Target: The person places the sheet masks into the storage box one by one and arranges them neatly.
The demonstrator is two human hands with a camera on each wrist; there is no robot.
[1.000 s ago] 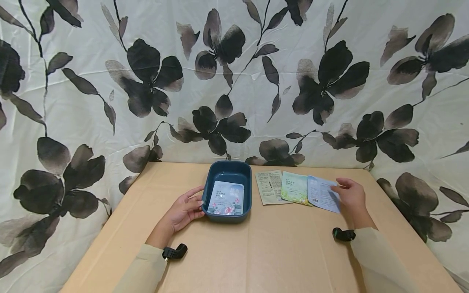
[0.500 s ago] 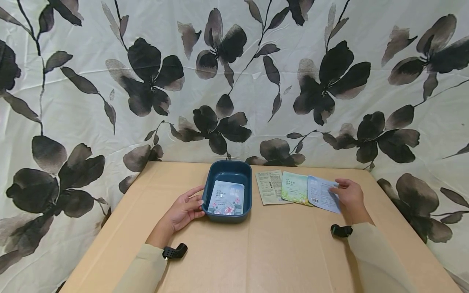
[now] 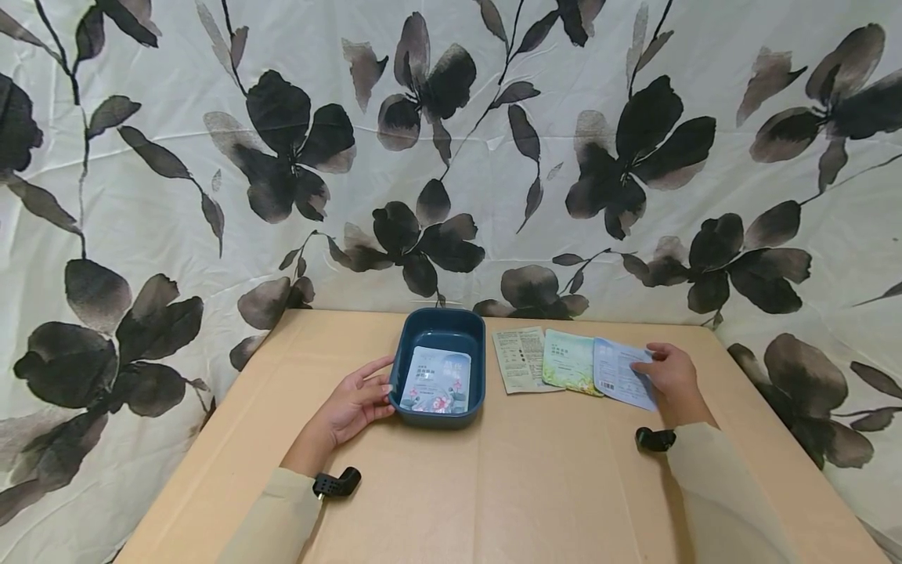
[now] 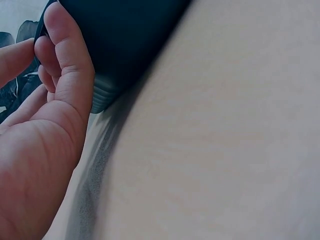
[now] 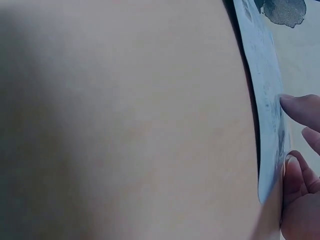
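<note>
The head camera looks forward and down across the table (image 3: 493,486). Each wrist camera sits very close, low over the tabletop: left shares the blue tray (image 4: 125,35), right the pale blue packet (image 5: 265,100).

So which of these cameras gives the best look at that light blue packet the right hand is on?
The head view: the light blue packet shows whole, lying rightmost in a row of three, under the right hand. The right wrist view shows only its edge, side-on, with fingertips on it. The left wrist view does not show it.
</note>
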